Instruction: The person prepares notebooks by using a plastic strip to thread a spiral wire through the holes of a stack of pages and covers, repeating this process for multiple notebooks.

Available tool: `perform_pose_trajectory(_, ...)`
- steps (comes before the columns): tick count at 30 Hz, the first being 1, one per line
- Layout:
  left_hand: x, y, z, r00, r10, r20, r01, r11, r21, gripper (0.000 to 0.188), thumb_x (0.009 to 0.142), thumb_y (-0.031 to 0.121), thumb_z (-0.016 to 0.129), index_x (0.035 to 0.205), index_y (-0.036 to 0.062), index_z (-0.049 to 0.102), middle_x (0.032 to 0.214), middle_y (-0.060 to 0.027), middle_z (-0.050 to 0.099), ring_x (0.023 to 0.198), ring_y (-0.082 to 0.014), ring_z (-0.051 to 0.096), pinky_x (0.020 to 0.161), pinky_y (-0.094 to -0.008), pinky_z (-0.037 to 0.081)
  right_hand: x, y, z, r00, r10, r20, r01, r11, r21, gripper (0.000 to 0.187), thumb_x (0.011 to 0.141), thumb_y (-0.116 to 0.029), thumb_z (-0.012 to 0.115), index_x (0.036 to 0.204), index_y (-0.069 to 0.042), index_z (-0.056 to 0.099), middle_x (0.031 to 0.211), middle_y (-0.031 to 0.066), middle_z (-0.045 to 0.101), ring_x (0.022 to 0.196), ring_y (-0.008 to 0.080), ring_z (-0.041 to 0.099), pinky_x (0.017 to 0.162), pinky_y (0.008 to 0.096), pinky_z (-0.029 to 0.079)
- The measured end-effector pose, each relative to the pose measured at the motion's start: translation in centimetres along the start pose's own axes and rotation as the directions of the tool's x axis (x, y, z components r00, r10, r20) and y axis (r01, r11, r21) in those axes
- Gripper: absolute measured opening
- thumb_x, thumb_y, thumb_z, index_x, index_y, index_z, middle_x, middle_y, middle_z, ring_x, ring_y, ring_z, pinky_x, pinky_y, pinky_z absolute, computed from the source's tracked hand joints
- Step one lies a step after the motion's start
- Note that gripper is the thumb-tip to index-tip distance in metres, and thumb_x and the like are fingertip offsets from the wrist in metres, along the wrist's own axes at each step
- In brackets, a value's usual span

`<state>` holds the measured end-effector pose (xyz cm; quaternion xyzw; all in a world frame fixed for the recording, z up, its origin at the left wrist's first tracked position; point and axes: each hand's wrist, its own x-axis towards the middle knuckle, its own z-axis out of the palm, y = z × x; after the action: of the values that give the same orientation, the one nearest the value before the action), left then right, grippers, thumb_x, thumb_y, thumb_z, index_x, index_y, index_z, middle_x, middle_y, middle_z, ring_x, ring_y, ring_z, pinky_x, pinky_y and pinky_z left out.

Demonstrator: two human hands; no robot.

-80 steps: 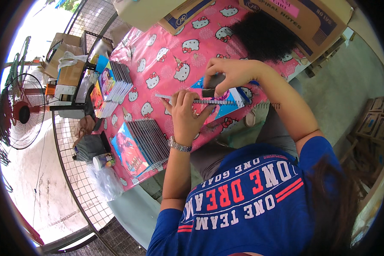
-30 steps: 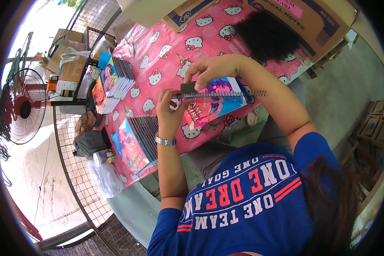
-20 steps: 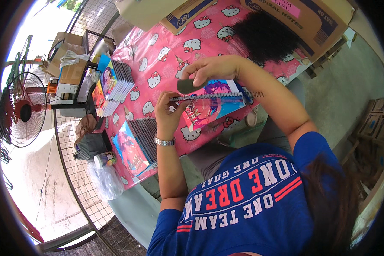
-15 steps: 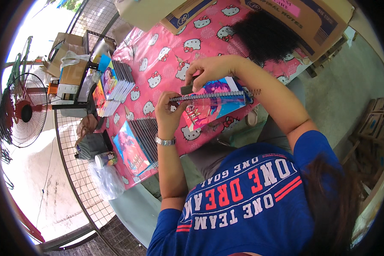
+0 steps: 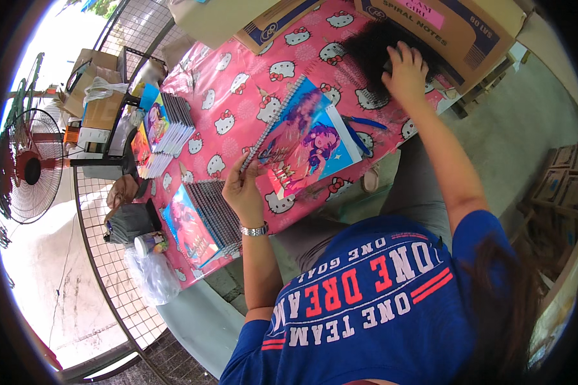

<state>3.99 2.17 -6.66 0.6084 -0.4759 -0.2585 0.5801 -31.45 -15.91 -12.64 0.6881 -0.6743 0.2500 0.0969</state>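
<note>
My left hand [image 5: 243, 189] pinches the lower end of the grey wire spiral on a notebook [image 5: 289, 125], whose colourful cover is tilted up off the table. Partly under it lies another notebook cover [image 5: 327, 144], with a purple-haired figure and a white edge strip. A pair of blue-handled pliers [image 5: 364, 133] rests beside that cover. Over a heap of fine black spiral wires [image 5: 369, 54], my right hand [image 5: 408, 74] reaches with curved fingers. A small dark block [image 5: 387, 66] shows between its thumb and forefinger, hard to separate from the black heap.
Stacked spiral-bound notebooks [image 5: 202, 215] stand at the table's near left, with more notebooks [image 5: 164, 131] farther back. A brown carton [image 5: 443, 35] borders the far right. A plastic bag [image 5: 153, 276], a jar [image 5: 149, 245] and a standing fan [image 5: 35, 167] are on the left.
My right hand has moved from the notebook's spiral to the black heap at the far right. The notebook's spiral has swung from nearly level to steeply slanted, exposing the pliers and lower cover.
</note>
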Motion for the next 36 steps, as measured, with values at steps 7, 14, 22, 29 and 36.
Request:
perform_pose_trajectory(7, -0.7, -0.1, 2.2, 0.987, 0.120, -0.105, -0.108, 0.988, 0.114, 0.025, 0.094, 0.007, 0.067, 0.116, -0.0040, 0.064, 0.085, -0.0077, 0.068, 0.064, -0.0070, 0.060, 0.055, -0.0224, 0.053, -12.8, -5.1, -0.8, 0.890, -0.306, 0.337, 0.213, 0.934, 0.285, 0.067, 0.076, -0.024, 0.075, 0.134, -0.001, 0.052, 0.127, 0.0188, 0.053, 0.120, 0.0377, 0.049, 0.101, 0.0472, 0.044)
perform_pose_trajectory(14, -0.3, -1.6, 1.0, 0.992, 0.120, -0.029, -0.115, 0.985, 0.130, 0.026, 0.095, 0.006, 0.064, 0.119, -0.0041, 0.059, 0.086, -0.0052, 0.062, 0.063, -0.0109, 0.063, 0.050, -0.0232, 0.053, -10.8, -6.5, -4.2, 0.959, -0.204, 0.198, 0.021, 0.744, 0.667, 0.071, 0.072, -0.026, 0.077, 0.133, 0.000, 0.053, 0.124, 0.0206, 0.055, 0.119, 0.0384, 0.051, 0.102, 0.0455, 0.042)
perform_pose_trajectory(22, -0.3, -1.9, 1.2, 0.994, 0.111, -0.009, -0.108, 0.983, 0.148, 0.023, 0.097, 0.001, 0.058, 0.119, -0.0048, 0.060, 0.094, -0.0097, 0.068, 0.074, -0.0116, 0.066, 0.067, -0.0233, 0.054, -9.6, -15.1, -11.2, 0.808, -0.585, -0.070, 0.362, 0.399, 0.842, 0.070, 0.070, -0.026, 0.078, 0.133, -0.005, 0.056, 0.126, 0.0156, 0.054, 0.116, 0.0333, 0.053, 0.098, 0.0437, 0.044)
perform_pose_trajectory(29, -0.7, -2.6, 1.0, 0.987, 0.153, -0.040, -0.145, 0.978, 0.150, 0.027, 0.094, -0.006, 0.057, 0.120, -0.0055, 0.063, 0.095, -0.0084, 0.070, 0.085, -0.0118, 0.066, 0.074, -0.0249, 0.055, -9.4, -15.9, -11.6, 0.753, -0.618, 0.226, 0.010, 0.354, 0.935, 0.061, 0.077, -0.022, 0.074, 0.132, -0.001, 0.056, 0.117, 0.0154, 0.060, 0.105, 0.0307, 0.059, 0.093, 0.0425, 0.047)
perform_pose_trajectory(36, -0.4, 2.1, 0.1, 0.988, 0.122, -0.092, -0.103, 0.977, 0.188, 0.021, 0.093, -0.002, 0.062, 0.114, -0.0042, 0.066, 0.092, -0.0075, 0.070, 0.069, -0.0122, 0.067, 0.061, -0.0246, 0.053, -9.6, -14.9, -10.3, 0.673, -0.656, 0.341, -0.309, 0.170, 0.936, 0.059, 0.083, -0.020, 0.074, 0.136, -0.005, 0.055, 0.124, 0.0148, 0.061, 0.112, 0.0253, 0.061, 0.093, 0.0377, 0.049)
